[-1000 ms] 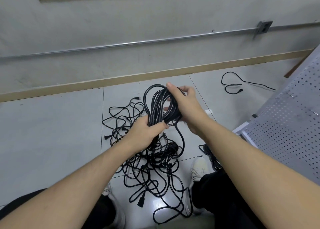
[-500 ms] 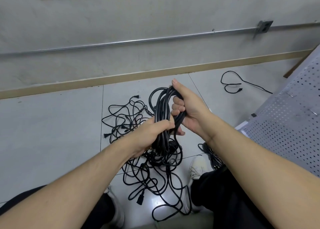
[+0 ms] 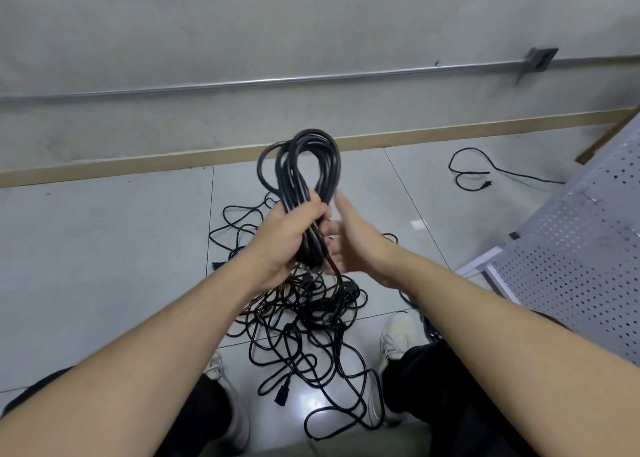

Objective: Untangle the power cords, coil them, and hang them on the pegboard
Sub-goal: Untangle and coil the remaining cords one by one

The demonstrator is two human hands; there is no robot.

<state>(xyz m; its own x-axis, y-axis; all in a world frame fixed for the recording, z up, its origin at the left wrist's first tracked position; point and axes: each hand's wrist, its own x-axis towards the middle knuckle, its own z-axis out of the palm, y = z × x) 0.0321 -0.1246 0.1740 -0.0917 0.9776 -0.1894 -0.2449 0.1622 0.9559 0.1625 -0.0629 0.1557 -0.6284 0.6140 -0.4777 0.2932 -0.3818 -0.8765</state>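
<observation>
No brand, label or lettering is showing legibly on anything here. The left hand point(image 3: 287, 238) is clenching around the middle of a coiled black cord point(image 3: 304, 176), fingers wrapping the bundled strands, and the coil is standing with its long axis roughly upright, its looped top pointing up and away toward the wall's tan baseboard point(image 3: 145, 162) while its lower strands are trailing down out of the fist. The right hand point(image 3: 349, 238) is sitting just right of the coil with its palm turned toward it and its fingers spread open, gripping nothing; whether the lower palm is touching the strands cannot be told. Directly below the coil, a tangle of black cords point(image 3: 311, 325) is lying sprawled on the grey tiled floor point(image 3: 104, 249), reaching down between the person's two white shoes, with one strand rising from it into the held bundle. A black plug point(image 3: 281, 395) is lying at the lower edge of that tangle. Well right of the coil and farther back, a separate loose cord point(image 3: 474, 174) is lying on the floor, and a perforated white pegboard point(image 3: 571, 249) is leaning at the right edge beyond the right forearm.
</observation>
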